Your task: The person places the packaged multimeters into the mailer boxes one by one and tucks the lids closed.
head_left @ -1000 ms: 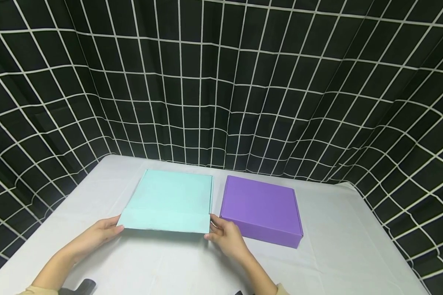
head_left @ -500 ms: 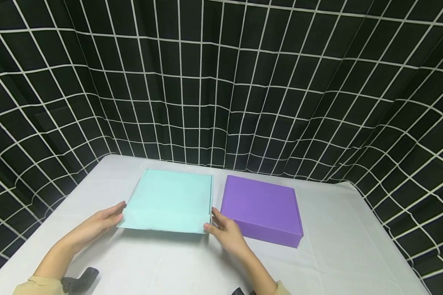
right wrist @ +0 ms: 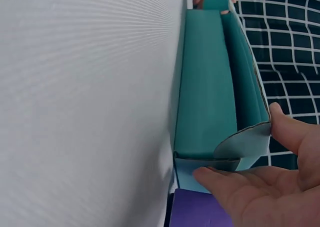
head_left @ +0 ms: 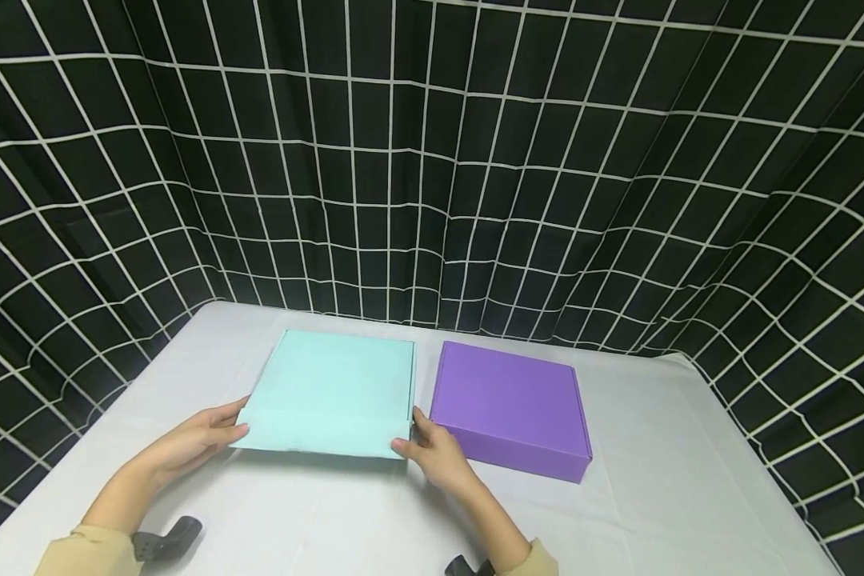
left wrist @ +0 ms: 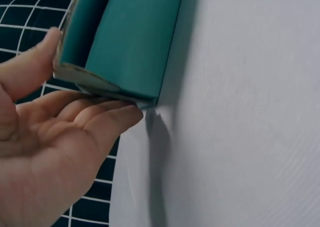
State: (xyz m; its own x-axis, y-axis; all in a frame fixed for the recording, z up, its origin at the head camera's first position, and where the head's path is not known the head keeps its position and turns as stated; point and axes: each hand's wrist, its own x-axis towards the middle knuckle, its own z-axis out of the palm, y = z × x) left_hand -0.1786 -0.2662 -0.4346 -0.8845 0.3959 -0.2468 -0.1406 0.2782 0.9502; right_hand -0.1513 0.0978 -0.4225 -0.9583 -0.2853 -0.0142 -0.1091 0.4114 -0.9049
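A light teal cardboard box (head_left: pixel 338 372) lies on the table, its lid's front flap (head_left: pixel 317 432) sticking out toward me above the front wall (left wrist: pixel 135 42). My left hand (head_left: pixel 194 442) is at the box's left front corner. Its thumb touches the flap's edge and its nearly straight fingers lie along the side. At the right front corner, my right hand (head_left: pixel 438 452) rests its thumb on the flap, with its fingers extended along the box's side. A rounded side tab (right wrist: pixel 245 142) shows at the flap's right end in the right wrist view. The box's inside is hidden.
A closed purple box (head_left: pixel 511 400) stands close to the right of the teal one, near my right hand. White cloth covers the table (head_left: pixel 662 480). A black curtain with a white grid (head_left: pixel 432 160) hangs behind and at both sides.
My left hand's fingers have shifted from the flap's corner up along the box's side, and its thumb touches the flap again. The right thumb has moved slightly inward onto the flap. The purple box stays put.
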